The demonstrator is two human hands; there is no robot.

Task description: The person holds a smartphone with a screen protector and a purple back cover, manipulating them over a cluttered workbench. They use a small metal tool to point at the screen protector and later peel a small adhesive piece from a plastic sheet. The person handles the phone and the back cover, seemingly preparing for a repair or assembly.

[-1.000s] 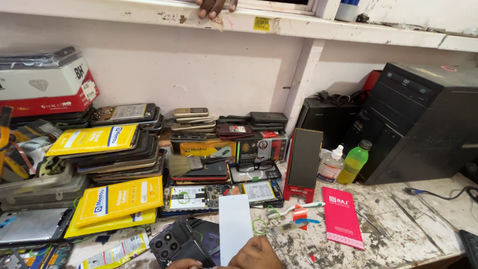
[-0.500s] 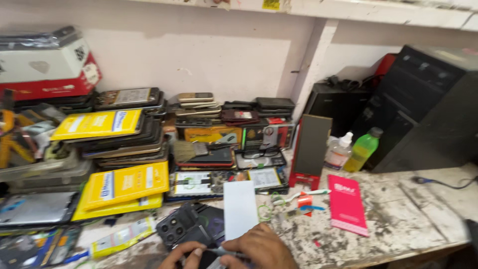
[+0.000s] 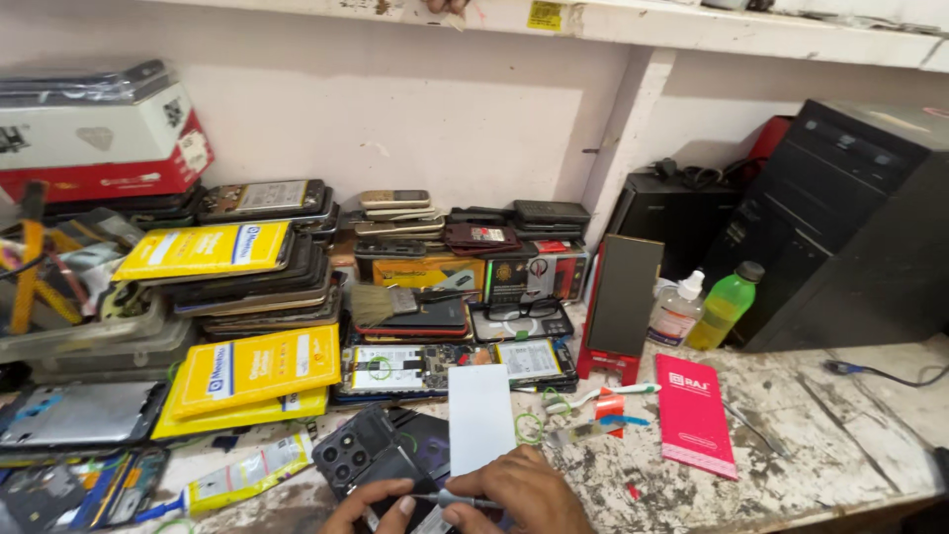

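Note:
At the bottom middle of the head view, my left hand point(image 3: 371, 501) rests its fingers on a dark phone point(image 3: 368, 460) that lies back-up with its camera block showing. My right hand point(image 3: 519, 491) sits just to the right and pinches a thin metal tool point(image 3: 447, 500) whose tip points left onto the phone. A white rectangular card point(image 3: 480, 417) stands right behind my right hand. The lower parts of both hands are cut off by the frame edge.
Stacks of old phones and yellow boxes point(image 3: 255, 366) crowd the back left. A brush point(image 3: 384, 303), opened phone boards point(image 3: 410, 367), a red stand point(image 3: 618, 302), two bottles point(image 3: 724, 306), a pink packet point(image 3: 694, 414), a glue tube point(image 3: 232, 482) and a black computer case point(image 3: 862, 222) stand around.
The view has tipped down and both hands have come further into frame. My right hand now holds the thin tool against the phone, with my left hand beside it.

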